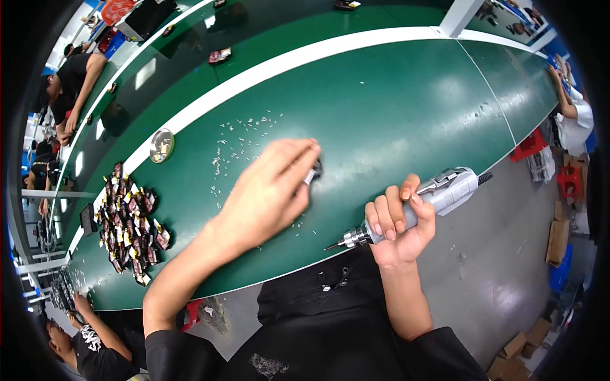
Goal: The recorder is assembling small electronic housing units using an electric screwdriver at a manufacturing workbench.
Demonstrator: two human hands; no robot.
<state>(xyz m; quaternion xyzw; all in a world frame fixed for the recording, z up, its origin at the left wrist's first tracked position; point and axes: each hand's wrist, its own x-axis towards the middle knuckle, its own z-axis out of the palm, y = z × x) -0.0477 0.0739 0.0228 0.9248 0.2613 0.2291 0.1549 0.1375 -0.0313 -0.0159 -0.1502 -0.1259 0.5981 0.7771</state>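
Note:
My right hand (pixel 406 225) is wrapped round a grey electric screwdriver (pixel 450 193). Its thin bit points left, over the near edge of the green table (pixel 394 114). Over the middle of the table, my left hand (pixel 270 187) has its fingers closed on a small dark part (pixel 316 170), mostly hidden by the fingers. Small white bits (pixel 232 149) lie scattered on the green surface beyond and around this hand. Left of my left forearm is a heap of small dark parts (pixel 130 222) with white, yellow and red patches.
A round clear dish (pixel 162 145) stands near the white rail (pixel 267 56). Beyond the rail, a green belt (pixel 273 25) carries a few dark parts. A small black block (pixel 88 219) sits beside the heap. Other people work at the left and far right; cardboard boxes (pixel 559 235) stand on the floor.

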